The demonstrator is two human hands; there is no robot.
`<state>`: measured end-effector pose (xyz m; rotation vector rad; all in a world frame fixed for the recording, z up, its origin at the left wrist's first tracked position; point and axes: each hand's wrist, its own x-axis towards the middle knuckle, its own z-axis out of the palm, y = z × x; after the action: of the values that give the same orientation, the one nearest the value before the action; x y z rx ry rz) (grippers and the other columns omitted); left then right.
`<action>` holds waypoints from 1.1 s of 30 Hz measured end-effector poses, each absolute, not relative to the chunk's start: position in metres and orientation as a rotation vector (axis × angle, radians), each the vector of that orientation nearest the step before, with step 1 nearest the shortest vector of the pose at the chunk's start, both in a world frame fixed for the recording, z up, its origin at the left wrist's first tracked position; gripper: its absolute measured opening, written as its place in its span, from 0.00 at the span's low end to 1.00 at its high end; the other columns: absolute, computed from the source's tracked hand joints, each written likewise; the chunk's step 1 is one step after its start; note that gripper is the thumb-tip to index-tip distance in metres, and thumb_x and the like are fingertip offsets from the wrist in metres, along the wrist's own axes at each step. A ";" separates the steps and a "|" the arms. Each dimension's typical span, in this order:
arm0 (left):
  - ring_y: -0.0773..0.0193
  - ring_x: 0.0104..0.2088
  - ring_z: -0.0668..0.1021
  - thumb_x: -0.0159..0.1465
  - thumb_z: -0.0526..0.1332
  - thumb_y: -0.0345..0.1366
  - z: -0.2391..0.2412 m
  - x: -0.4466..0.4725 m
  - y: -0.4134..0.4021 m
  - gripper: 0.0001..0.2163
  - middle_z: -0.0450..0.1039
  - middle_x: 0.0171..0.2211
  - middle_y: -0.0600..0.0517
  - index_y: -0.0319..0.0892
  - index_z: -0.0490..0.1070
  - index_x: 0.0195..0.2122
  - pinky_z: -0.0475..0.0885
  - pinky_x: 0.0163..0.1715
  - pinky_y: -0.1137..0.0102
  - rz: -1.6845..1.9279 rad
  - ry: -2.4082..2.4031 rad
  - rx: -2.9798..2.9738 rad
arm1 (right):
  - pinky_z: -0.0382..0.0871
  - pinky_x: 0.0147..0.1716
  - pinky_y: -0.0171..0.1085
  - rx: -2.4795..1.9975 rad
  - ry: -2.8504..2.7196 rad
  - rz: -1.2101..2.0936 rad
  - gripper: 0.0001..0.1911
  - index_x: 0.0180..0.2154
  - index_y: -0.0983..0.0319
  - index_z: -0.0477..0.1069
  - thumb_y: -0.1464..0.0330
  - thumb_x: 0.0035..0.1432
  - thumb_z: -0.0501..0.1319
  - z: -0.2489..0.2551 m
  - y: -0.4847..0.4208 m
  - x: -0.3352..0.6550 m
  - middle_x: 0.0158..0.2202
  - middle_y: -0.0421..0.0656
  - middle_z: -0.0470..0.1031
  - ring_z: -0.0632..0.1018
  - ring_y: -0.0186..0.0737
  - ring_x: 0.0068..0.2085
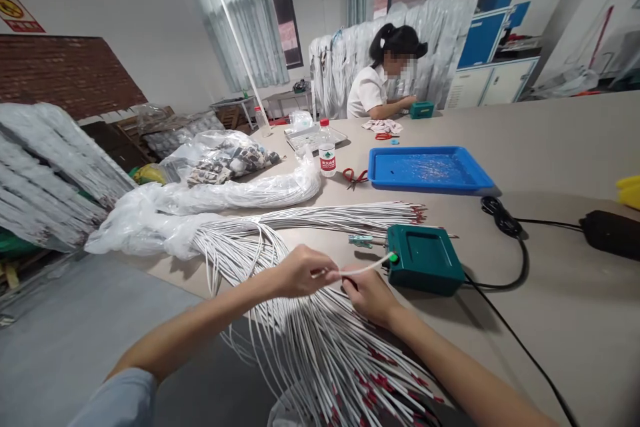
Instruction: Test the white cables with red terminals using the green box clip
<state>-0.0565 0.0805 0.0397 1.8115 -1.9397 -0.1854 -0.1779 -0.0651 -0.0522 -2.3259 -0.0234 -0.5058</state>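
A thin white cable (pixel 376 263) runs from the fingertips of my left hand (pixel 304 271) to the green button-like port on the side of a green box machine (pixel 425 259). My left finger and thumb pinch the cable. Just below and to the right, my right hand (pixel 371 295) is curled closed against the same cable, its thumb near the left fingertips; its inner fingers are partly hidden. Under both hands spreads a large bundle of white cables (pixel 300 320), many with dark red ends pointing toward the lower right.
Beyond the machine lie a blue tray (pixel 430 180) and red-handled pliers (pixel 355 177). A red-capped bottle (pixel 327 150) stands beside plastic-wrapped cables (pixel 240 195). A black cord (pixel 525 273) trails on the right. Across the table (pixel 565 147) a person (pixel 367 93) works at another green box.
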 end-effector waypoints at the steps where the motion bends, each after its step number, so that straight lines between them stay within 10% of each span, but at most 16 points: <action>1: 0.70 0.20 0.66 0.65 0.51 0.37 0.043 -0.069 0.083 0.15 0.69 0.20 0.50 0.36 0.74 0.30 0.59 0.22 0.74 -0.282 -1.994 1.721 | 0.66 0.34 0.34 -2.325 -0.017 -0.495 0.12 0.33 0.62 0.74 0.77 0.54 0.52 -0.053 -0.065 -0.177 0.33 0.43 0.77 0.75 0.40 0.34; 12: 0.66 0.24 0.73 0.65 0.53 0.41 0.017 -0.115 0.065 0.15 0.71 0.24 0.46 0.34 0.71 0.33 0.69 0.27 0.74 -1.271 -1.647 0.998 | 0.65 0.33 0.34 -2.174 -0.001 -0.539 0.10 0.32 0.63 0.72 0.75 0.54 0.52 -0.052 -0.067 -0.174 0.29 0.43 0.74 0.73 0.38 0.31; 16: 0.67 0.27 0.73 0.61 0.59 0.44 0.011 -0.073 0.038 0.16 0.70 0.25 0.47 0.33 0.72 0.29 0.68 0.32 0.72 -1.270 -1.114 1.057 | 0.62 0.26 0.33 -1.935 0.095 -0.723 0.11 0.25 0.64 0.67 0.66 0.57 0.54 -0.047 -0.065 -0.176 0.23 0.40 0.67 0.67 0.34 0.25; 22: 0.67 0.26 0.75 0.58 0.64 0.40 -0.003 -0.049 0.032 0.13 0.73 0.24 0.48 0.32 0.74 0.33 0.67 0.28 0.74 -1.237 -0.882 1.114 | 0.65 0.21 0.30 -1.447 0.327 -0.690 0.14 0.44 0.63 0.68 0.62 0.61 0.55 -0.032 -0.055 -0.179 0.29 0.40 0.69 0.68 0.30 0.23; 33: 0.68 0.22 0.74 0.54 0.67 0.42 -0.003 -0.050 0.035 0.14 0.73 0.21 0.49 0.32 0.73 0.26 0.68 0.24 0.75 -1.403 -0.844 1.174 | 0.72 0.23 0.32 -1.248 0.233 -0.553 0.09 0.30 0.63 0.69 0.64 0.55 0.62 -0.018 -0.061 -0.182 0.26 0.38 0.68 0.73 0.32 0.23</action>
<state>-0.0505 0.0348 -0.0034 1.1743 -0.8439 -1.4034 -0.1820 -0.0614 -0.0177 -1.2478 0.2332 -0.5535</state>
